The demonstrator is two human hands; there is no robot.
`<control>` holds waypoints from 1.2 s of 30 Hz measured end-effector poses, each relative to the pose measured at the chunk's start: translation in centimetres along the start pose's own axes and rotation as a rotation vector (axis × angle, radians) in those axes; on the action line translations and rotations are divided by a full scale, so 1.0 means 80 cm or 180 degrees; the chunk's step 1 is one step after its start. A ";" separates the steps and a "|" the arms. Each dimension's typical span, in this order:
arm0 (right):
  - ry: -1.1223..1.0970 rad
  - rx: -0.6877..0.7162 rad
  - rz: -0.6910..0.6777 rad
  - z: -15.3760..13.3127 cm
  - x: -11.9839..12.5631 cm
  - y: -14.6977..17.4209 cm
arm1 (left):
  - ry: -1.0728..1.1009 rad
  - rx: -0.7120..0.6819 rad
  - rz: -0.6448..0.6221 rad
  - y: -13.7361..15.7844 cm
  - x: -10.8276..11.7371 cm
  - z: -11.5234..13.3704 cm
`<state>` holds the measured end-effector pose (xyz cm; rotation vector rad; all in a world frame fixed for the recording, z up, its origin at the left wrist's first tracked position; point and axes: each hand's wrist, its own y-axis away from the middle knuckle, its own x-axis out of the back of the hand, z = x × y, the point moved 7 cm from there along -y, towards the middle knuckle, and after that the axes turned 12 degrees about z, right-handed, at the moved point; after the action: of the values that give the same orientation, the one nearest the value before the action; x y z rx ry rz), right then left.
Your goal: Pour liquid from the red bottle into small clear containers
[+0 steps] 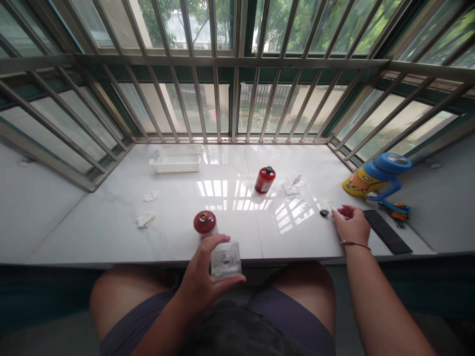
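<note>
Over the table's front edge, my left hand (202,274) grips a clear square container (226,260) between thumb and fingers. Just behind it stands a round red bottle (205,222) with its neck uncovered. My right hand (352,225) rests low at the right of the table with its fingers curled; a pale bit shows at the fingertips, but its kind is unclear. A small black cap (324,213) lies just left of those fingertips. Farther back is a second red bottle (264,181) with a black cap on. Beside it lie clear plastic pieces (294,184).
A white plastic basket (177,171) sits at the back left, with crumpled tissues (145,220) in front. Toward the right are a blue and yellow flask (374,175), a black flat strip (388,231) and an orange and blue item (399,211). Window bars (237,104) close off the back.
</note>
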<state>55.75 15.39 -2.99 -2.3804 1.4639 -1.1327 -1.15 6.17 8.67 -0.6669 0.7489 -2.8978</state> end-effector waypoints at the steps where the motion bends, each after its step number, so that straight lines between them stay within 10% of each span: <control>1: 0.0033 0.0023 -0.0046 0.002 -0.002 0.002 | 0.0014 0.0113 -0.0027 0.001 -0.004 -0.006; 14: 0.0152 0.0381 -0.0143 -0.022 -0.018 -0.012 | 0.0185 0.0794 -0.0434 -0.009 -0.086 -0.054; 23: -0.0018 0.0615 0.0028 -0.079 0.000 0.006 | 0.0053 0.0709 -0.0398 -0.004 -0.084 -0.059; 28: -0.0488 0.0726 -0.0247 -0.148 -0.008 0.073 | -0.0013 0.0704 -0.0341 0.016 -0.061 -0.063; 36: -0.1531 0.1379 -0.1895 -0.317 -0.055 0.273 | -0.0053 0.0590 -0.0180 0.057 -0.002 -0.051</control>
<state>22.52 14.25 2.62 -2.5531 0.3253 -0.7595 -2.94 3.99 3.23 -0.7003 0.4585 -2.9598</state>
